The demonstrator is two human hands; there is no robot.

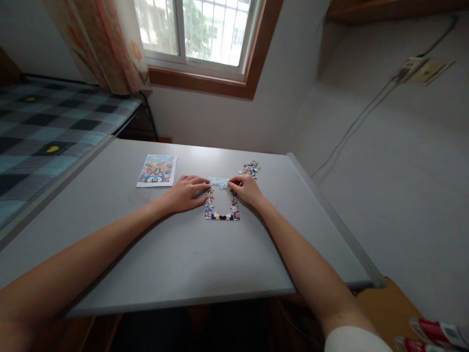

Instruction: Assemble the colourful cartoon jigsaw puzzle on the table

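A partly joined jigsaw puzzle lies flat on the table, its pieces forming a frame around a bare middle. Pale blue pieces with white letters make up its far edge. My left hand rests at the puzzle's left side, fingers spread and fingertips touching the border. At the upper right corner, my right hand has thumb and fingers pinched together over the border; whatever is between them is too small to make out. Just beyond it lies a heap of loose puzzle pieces.
A printed picture sheet lies on the white table, left of the puzzle. Beyond the table's left side is a bed with a checked cover. A wall socket with cables is at right; red-capped items sit at lower right.
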